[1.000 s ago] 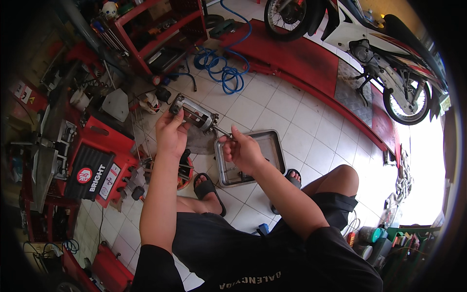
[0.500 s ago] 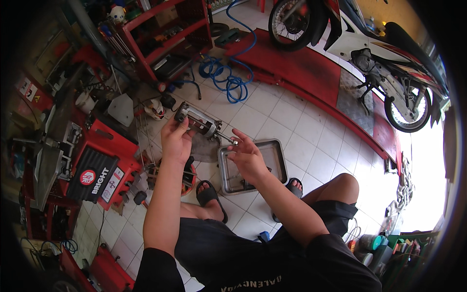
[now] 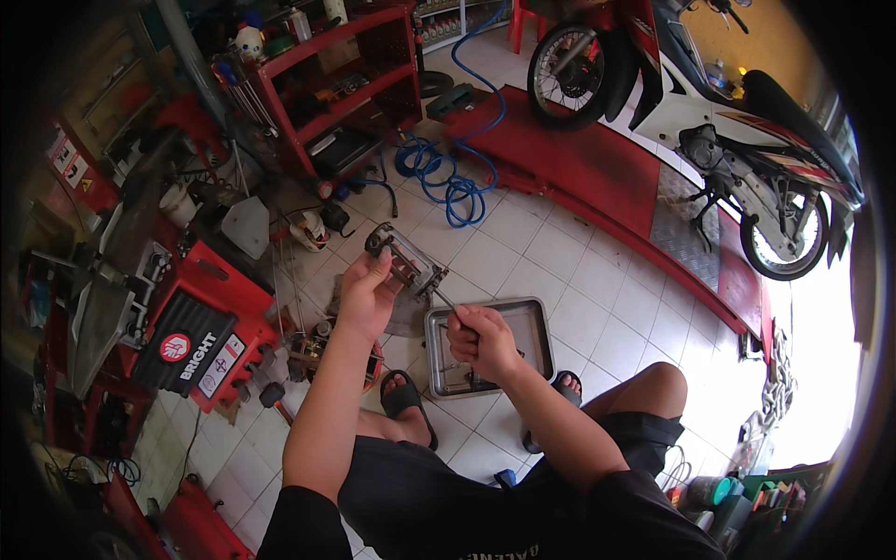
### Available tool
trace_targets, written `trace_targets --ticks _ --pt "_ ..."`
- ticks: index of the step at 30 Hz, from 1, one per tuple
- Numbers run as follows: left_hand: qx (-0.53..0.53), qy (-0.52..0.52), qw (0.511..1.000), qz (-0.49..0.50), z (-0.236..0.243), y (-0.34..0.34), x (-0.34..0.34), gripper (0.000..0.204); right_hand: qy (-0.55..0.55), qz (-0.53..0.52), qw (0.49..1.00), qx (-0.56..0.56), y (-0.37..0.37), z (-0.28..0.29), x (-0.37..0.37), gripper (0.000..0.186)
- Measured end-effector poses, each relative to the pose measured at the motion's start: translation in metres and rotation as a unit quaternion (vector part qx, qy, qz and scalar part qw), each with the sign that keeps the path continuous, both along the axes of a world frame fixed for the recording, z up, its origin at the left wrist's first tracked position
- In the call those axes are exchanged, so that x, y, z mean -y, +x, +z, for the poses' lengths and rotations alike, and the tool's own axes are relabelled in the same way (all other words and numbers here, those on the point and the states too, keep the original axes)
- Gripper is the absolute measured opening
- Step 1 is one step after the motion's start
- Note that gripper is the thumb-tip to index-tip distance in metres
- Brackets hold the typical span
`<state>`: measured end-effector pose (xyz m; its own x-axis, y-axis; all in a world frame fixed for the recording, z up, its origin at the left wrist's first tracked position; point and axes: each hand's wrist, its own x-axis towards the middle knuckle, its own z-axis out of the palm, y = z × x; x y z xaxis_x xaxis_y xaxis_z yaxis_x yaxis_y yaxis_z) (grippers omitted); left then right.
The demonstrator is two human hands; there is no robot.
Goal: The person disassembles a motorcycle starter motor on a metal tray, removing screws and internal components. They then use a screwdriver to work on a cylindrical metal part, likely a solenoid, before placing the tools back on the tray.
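My left hand (image 3: 367, 291) is closed around the upper end of a pneumatic cylinder (image 3: 407, 265), a metal body with end caps and long side rods. It is held tilted in mid-air, sloping down to the right. A thin piston rod (image 3: 443, 300) comes out of its lower end. My right hand (image 3: 485, 342) is wrapped in a fist around the free end of that rod, hiding its tip. Beneath the right hand, a rectangular metal tray (image 3: 546, 347) rests on the floor with small dark parts in it.
A red machine with a black panel (image 3: 189, 345) stands at left, near a hammer (image 3: 272, 396). Ahead are a red tool shelf (image 3: 327, 126) and a coiled blue hose (image 3: 453, 191). A motorcycle (image 3: 691, 103) stands on a red lift platform (image 3: 588, 173) at right.
My right hand has gone from spread fingers beside the piston rod to a fist around its end. The cylinder has turned slightly in my left hand, and the whole view has shifted a little.
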<state>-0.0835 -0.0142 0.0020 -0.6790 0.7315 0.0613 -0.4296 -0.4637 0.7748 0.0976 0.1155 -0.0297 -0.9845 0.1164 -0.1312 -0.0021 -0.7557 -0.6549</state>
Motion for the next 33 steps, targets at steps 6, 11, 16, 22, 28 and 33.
trace_targets --ticks 6,11,16,22,28,33 --pt "-0.048 0.042 0.993 -0.103 0.003 0.011 -0.008 0.074 0.166 -0.100 0.979 -0.068 0.004 0.001 0.001 0.029" --pt "-0.158 0.077 0.979 -0.099 0.004 0.026 -0.006 0.089 0.408 -0.238 0.877 -0.085 -0.007 -0.005 -0.006 0.020" --pt "-0.386 -0.005 0.922 -0.031 0.038 0.063 -0.001 0.064 0.484 -0.301 0.811 -0.131 -0.011 -0.022 -0.015 0.012" --pt "-0.451 -0.011 0.892 -0.014 0.049 0.064 0.011 0.070 0.423 -0.263 0.858 -0.129 -0.009 -0.040 -0.016 0.022" --pt "-0.253 0.128 0.958 -0.040 0.046 0.054 0.017 0.087 0.432 -0.252 0.856 -0.131 -0.008 -0.005 -0.002 0.015" --pt "-0.007 0.231 0.973 0.005 0.050 0.052 0.017 0.061 0.546 -0.268 0.792 -0.052 -0.017 0.046 0.021 0.012"
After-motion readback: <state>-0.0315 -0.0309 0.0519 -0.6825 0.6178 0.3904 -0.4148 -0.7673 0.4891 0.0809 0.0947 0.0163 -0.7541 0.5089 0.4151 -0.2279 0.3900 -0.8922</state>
